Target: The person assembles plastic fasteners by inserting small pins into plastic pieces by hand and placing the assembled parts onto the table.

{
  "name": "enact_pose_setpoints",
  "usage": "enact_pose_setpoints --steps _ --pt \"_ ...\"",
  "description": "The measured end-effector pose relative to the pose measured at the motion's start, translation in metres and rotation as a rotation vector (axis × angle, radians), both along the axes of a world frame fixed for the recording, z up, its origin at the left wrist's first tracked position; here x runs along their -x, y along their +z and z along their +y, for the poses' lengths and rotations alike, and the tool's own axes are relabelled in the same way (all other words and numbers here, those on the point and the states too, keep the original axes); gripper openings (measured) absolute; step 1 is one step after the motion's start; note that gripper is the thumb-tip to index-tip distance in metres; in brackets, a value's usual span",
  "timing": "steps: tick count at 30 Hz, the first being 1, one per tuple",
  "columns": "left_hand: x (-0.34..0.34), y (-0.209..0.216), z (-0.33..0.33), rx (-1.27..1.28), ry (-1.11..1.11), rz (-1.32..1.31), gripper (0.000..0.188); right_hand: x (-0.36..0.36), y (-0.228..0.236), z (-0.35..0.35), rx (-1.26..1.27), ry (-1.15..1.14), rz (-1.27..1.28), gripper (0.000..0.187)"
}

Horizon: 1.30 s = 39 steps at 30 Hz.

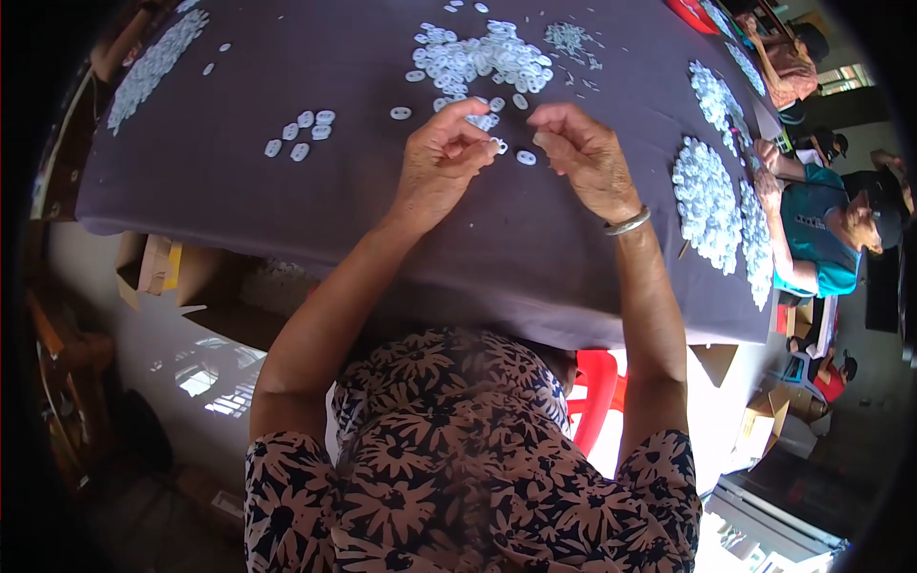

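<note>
My left hand [432, 170] pinches a small white plastic piece [500, 146] with a hole in it between thumb and forefinger. Facing it across a short gap, my right hand [594, 164] has its thumb and forefinger closed together; whatever they hold, if anything, is too small to make out. One white oval piece with two holes [526, 158] lies on the cloth between the hands. Beyond my hands spreads a pile of similar white oval pieces [482, 55]. A scatter of tiny slim pale parts [567, 38] lies just right of that pile.
A dark cloth covers the table [239, 181]. Several oval pieces [300, 151] form a loose group at left. More white heaps lie at far left [158, 72] and right [707, 205]. A person in teal [823, 229] works at the right edge. An open cardboard box [205, 277] stands below.
</note>
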<state>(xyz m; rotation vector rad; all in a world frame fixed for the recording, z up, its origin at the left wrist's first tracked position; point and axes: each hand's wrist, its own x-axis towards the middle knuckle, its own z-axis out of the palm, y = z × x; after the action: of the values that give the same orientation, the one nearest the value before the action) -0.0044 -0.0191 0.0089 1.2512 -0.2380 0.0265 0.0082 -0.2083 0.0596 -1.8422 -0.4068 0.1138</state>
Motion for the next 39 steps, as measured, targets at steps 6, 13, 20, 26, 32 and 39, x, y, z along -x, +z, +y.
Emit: enact_pose_setpoints --steps 6,13,20,26,32,39 --pt "-0.002 -0.002 0.004 0.016 0.050 0.012 0.036 -0.017 -0.026 0.029 -0.297 -0.001 0.116 0.008" --pt "-0.004 -0.007 0.003 0.033 0.065 -0.026 0.038 -0.013 -0.032 0.041 -0.473 -0.080 0.253 0.013" --pt "-0.003 -0.005 0.002 0.011 0.059 -0.026 0.038 -0.015 -0.035 0.041 -0.440 -0.059 0.200 0.011" --pt "-0.003 -0.006 0.001 -0.006 0.059 -0.041 0.038 -0.016 -0.034 0.037 -0.419 -0.031 0.219 0.015" --pt "-0.002 -0.005 0.001 -0.015 0.061 -0.035 0.038 -0.017 -0.037 0.037 -0.381 0.008 0.183 0.015" --pt "-0.003 -0.006 0.001 -0.017 0.070 -0.058 0.038 -0.015 -0.034 0.039 -0.394 -0.003 0.210 0.016"
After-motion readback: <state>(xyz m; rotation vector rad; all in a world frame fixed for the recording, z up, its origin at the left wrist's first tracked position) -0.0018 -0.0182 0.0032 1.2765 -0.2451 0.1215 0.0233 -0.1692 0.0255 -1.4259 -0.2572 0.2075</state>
